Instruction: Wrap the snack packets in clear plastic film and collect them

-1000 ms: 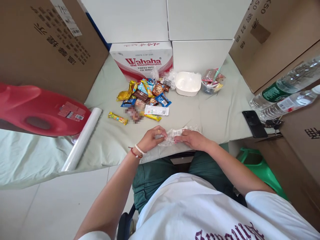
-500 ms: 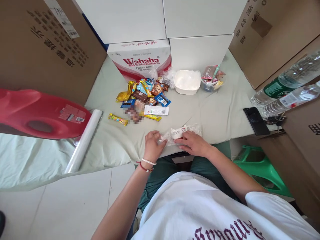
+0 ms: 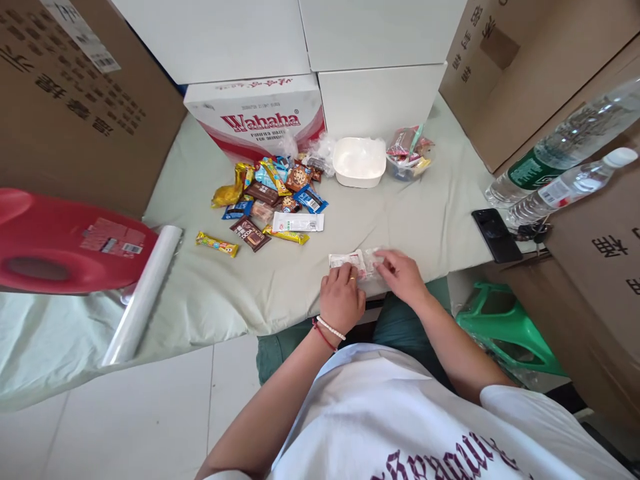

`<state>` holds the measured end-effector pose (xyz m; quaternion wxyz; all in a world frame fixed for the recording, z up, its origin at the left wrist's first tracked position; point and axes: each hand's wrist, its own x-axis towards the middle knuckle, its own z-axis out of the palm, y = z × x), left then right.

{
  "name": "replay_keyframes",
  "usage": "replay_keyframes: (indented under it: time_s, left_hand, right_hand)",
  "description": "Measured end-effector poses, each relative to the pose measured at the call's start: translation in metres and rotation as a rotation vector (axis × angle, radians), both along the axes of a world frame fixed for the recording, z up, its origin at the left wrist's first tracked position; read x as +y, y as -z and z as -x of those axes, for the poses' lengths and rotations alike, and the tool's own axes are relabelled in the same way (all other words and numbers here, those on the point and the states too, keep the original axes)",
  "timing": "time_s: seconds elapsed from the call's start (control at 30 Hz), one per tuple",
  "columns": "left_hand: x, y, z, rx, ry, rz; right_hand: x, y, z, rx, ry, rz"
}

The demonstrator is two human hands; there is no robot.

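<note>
A small white-and-red snack packet (image 3: pixel 339 261) lies in clear plastic wrap near the front edge of the table. My left hand (image 3: pixel 342 297) rests on it from the front, fingers together and pressed down on the packet, covering its lower part. To its right, my right hand (image 3: pixel 404 275) has its thumb and fingers bent around the loose right end of the clear plastic wrap (image 3: pixel 372 261). Beyond my hands lies a pile of wrapped snacks, among them a white sachet (image 3: pixel 299 222), a brown cocoa wafer packet (image 3: pixel 250 233) and a yellow snack bar (image 3: pixel 217 244).
Behind stand a white bowl (image 3: pixel 359 181), a clear tub of snacks (image 3: pixel 410 170) and a Wahaha carton (image 3: pixel 250 107). At right are water bottles (image 3: pixel 533 172), a phone (image 3: pixel 496 235) and a green stool (image 3: pixel 505 327). At left lie a red jug (image 3: pixel 100 247) and a plastic film roll (image 3: pixel 145 293).
My left hand has moved right, from the wrap's left end onto the packet. My right hand has shifted from the packet to the wrap's right end. The camera view has turned slightly.
</note>
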<state>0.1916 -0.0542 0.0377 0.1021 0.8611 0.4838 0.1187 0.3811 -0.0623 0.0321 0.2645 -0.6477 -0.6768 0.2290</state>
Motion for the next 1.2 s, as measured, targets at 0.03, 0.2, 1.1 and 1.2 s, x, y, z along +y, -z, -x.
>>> replay_keyframes:
  time_s: [0.03,0.2,1.1,1.2]
  left_hand:
    - [-0.003,0.001,0.001,0.036,0.015,-0.012]
    - [-0.007,0.005,0.004,0.096,0.041,-0.012]
    - [0.028,0.055,0.128,-0.273,-0.184,-0.248]
    - [0.020,0.057,0.122,-0.171,-0.172,-0.382]
  right_hand:
    - [0.000,0.001,-0.003,-0.081,0.126,-0.013]
    - [0.005,0.001,-0.006,-0.310,0.183,0.044]
    - [0.033,-0.012,0.055,-0.114,0.099,-0.029]
    - [0.063,-0.023,-0.027,0.303,0.280,-0.068]
